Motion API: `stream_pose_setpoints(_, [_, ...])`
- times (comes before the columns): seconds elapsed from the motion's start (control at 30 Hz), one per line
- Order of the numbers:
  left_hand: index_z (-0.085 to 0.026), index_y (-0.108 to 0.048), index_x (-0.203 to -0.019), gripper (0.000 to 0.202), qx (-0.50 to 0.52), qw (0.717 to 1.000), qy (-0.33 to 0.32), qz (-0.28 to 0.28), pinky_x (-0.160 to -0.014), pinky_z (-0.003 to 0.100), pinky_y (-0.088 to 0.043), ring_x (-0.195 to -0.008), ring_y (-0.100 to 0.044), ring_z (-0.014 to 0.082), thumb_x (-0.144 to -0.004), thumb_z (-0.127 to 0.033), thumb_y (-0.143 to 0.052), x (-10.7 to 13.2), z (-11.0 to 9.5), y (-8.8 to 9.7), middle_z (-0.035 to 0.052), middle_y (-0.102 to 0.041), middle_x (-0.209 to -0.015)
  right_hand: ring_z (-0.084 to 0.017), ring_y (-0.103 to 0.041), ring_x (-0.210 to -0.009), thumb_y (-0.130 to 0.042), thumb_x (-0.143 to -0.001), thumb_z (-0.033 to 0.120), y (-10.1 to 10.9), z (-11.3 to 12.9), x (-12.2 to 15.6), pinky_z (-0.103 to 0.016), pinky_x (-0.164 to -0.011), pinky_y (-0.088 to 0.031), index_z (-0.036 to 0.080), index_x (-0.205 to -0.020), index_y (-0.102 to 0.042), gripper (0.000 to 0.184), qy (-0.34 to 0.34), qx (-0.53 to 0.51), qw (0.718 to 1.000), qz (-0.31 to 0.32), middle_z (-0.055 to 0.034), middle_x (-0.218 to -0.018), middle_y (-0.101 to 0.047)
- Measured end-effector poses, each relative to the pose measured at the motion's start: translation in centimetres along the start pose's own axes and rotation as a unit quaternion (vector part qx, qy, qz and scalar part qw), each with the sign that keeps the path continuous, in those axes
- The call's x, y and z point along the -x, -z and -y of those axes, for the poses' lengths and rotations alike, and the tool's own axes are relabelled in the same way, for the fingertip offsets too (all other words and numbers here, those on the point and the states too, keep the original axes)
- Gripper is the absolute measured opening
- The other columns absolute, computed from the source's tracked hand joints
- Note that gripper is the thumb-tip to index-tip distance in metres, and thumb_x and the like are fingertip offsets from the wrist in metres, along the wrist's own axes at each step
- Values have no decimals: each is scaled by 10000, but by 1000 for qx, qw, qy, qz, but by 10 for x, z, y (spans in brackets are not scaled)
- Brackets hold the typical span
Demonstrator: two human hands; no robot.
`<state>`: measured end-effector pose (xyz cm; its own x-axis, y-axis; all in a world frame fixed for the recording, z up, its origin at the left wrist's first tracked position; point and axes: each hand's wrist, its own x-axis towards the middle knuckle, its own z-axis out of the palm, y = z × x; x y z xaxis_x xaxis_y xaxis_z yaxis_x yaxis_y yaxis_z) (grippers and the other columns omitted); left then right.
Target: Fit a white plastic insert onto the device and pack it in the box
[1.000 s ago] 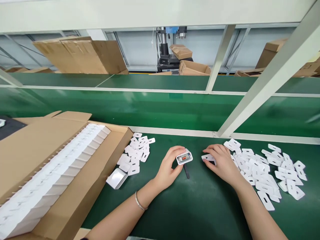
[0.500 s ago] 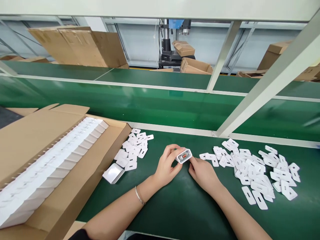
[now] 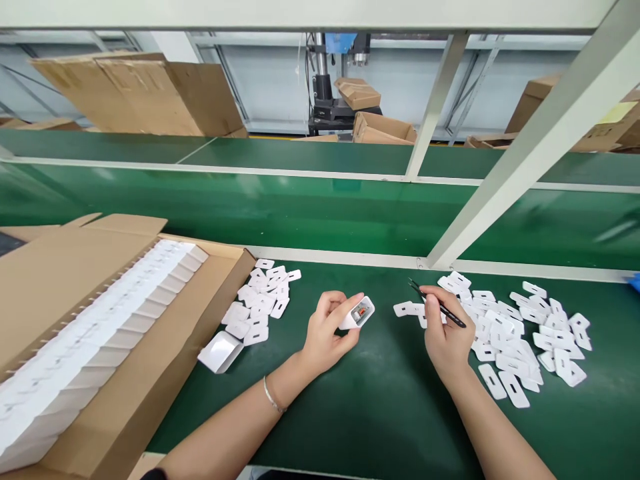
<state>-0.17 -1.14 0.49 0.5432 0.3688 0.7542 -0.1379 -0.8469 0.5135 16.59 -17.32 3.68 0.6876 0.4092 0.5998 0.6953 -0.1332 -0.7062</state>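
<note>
Two hands: both over the green work surface (image 3: 380,400), each closed on something.
Left hand (image 3: 327,333): fingers curled around a small white casing (image 3: 359,312), its open end with an orange part inside turned toward the right hand.
Right hand (image 3: 443,330): pinching black tweezers (image 3: 436,303), tips pointing up and left, just above a white plate (image 3: 407,309) on the surface.
Right pile (image 3: 520,333): many white slotted plates, spread beside the right hand.
Left pile (image 3: 263,303): fewer plates, near the left hand.
Cardboard box (image 3: 165,373): far left, rows of white pieces (image 3: 100,333) inside.
Loose white piece (image 3: 220,352): against the box.
</note>
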Motion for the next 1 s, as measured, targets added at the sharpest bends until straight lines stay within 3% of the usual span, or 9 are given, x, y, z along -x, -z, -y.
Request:
stream_pose_setpoints(0.13, [-263, -595, -1403, 525, 22, 999, 16, 24, -717, 242, -586, -1001, -708, 192, -909, -85, -589, 1, -2, 0, 103, -622, -1252, -216, -743, -909, -488, -1104, 294, -1, 19, 10, -392, -823, -604, 248, -1250, -643, 218, 3, -106, 994, 12, -56, -999, -748])
stream_pose_setpoints(0.27, [-247, -557, -1430, 531, 48, 996, 35, 61, -717, 213, -606, -984, -751, 174, -928, -77, -575, 2, -3, -2, 101, -703, -1303, -208, -736, -977, -578, -1065, 234, -4, 37, 20, -386, -868, -623, 260, -1177, -621, 123, -30, -200, 978, 46, -46, -1011, -697])
stream_pose_setpoints(0.43, [-231, -562, -1443, 526, 29, 998, -1, 63, -831, 249, -636, -1010, -763, 187, -932, -107, -591, 2, -5, -3, 93, -740, -1206, -160, -635, -832, -553, -1059, 215, -8, 43, 27, -379, -866, -639, 262, -1055, -602, 68, -9, -267, 956, 117, -3, -895, -569])
stream_pose_setpoints(0.73, [-234, -539, -1479, 573, 35, 996, -43, 64, -812, 267, -643, -1015, -754, 194, -922, -105, -573, 0, -6, -1, 107, -731, -1191, -163, -595, -818, -524, -1041, 162, -4, 41, 30, -437, -896, -658, 296, -1143, -499, 170, 25, -296, 943, 147, 9, -906, -528])
stream_pose_setpoints(0.9, [-248, -536, -1487, 607, 30, 996, -50, 64, -799, 258, -639, -1014, -746, 188, -907, -72, -571, 1, -6, 0, 104, -723, -1198, -160, -552, -729, -517, -1012, 107, -2, 45, 27, -536, -981, -636, 302, -1136, -479, 234, 65, -271, 943, 183, 35, -829, -510])
stream_pose_setpoints(1.0, [-258, -539, -1491, 612, 24, 996, -56, 72, -801, 265, -638, -1020, -745, 194, -909, -71, -571, 2, -5, 1, 103, -718, -1201, -169, -585, -751, -516, -996, 85, 0, 46, 26, -533, -980, -634, 302, -1136, -464, 263, 75, -246, 947, 190, 35, -821, -519])
